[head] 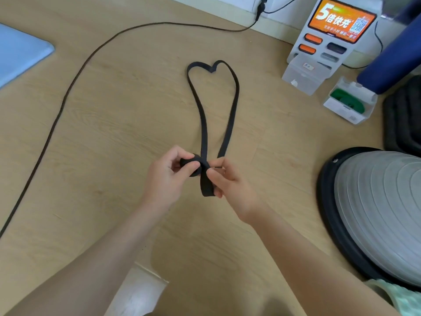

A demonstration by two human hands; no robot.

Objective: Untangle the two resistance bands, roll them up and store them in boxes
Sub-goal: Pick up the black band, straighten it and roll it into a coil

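1. Black resistance band (pixel 230 115): flat, soft, light strap by the look of it; likely rubbery and springy, so a started roll may unwind if let go. The long loop lies on the wood floor (pixel 127 124), near end lifted at the hands.
2. Best hold, judged: pinch the small coil itself, feeding strap in flat.
3. Left hand (pixel 167 176): thumb and fingers pinch the coil.
4. Right hand (pixel 230 182): fingers curled, gripping the folded end beside it.
5. Green band (pixel 347 100) sits rolled in an open box (pixel 352 117), well apart.
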